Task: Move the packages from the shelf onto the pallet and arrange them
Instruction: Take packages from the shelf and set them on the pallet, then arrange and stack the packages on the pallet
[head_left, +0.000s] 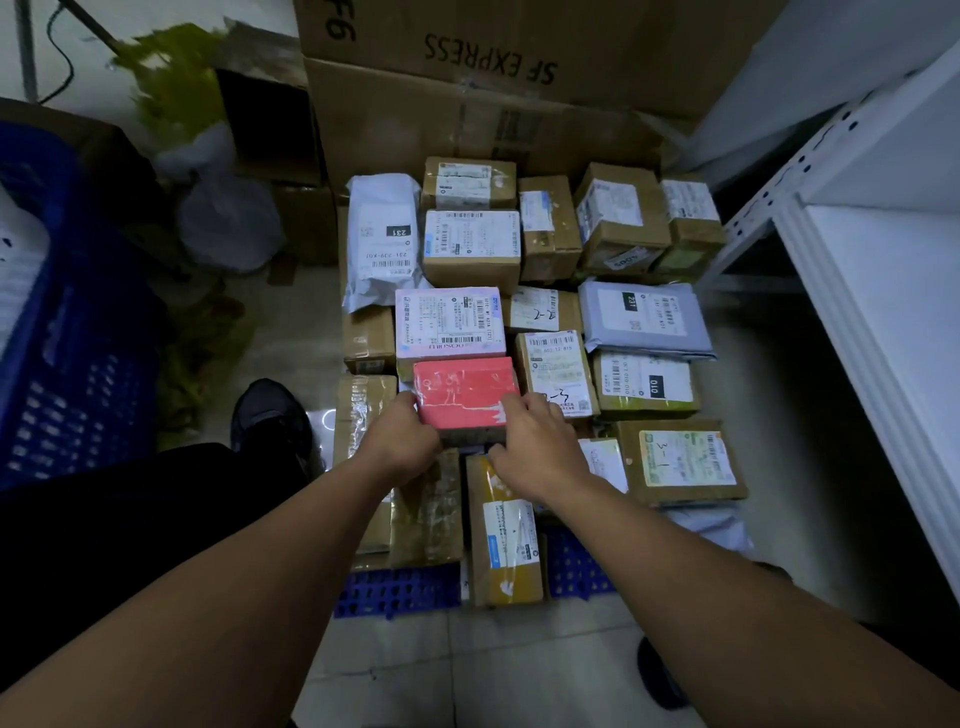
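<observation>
**A:** From the head view, what have we got hold of?

**B:** The red box (466, 397). Our left hand (400, 441) grips its near left corner and our right hand (537, 452) its near right edge, fingers curled over the top. Both are clamped on it, one at each end.

**A:** Why two hands for so small a thing?

**B:** We judge it is for steering, not weight. A grip at each end lets us square it against the pink box (449, 325) just beyond our fingertips.

**A:** Where does the red box sit?

**B:** On top of other packages, mid-pile on the pallet (395, 590), whose blue grid shows only below our wrists. Whether it rests fully or is held a little up, we cannot tell.

**A:** What lies around our hands?

**B:** A yellowish box (506, 535) runs just nearer to us than our right hand. Beyond and right of that hand lies a grey mailer (644, 317). Far beyond both hands stands a big carton (467, 104). The shelf (857, 291) is well right of our right arm, and a crate (67, 332) well left of our left.

**A:** Why is the pile laid so?

**B:** Edge to edge, most labels up. We guess that saves room and keeps them readable. A gentle push should seat ours.
</observation>
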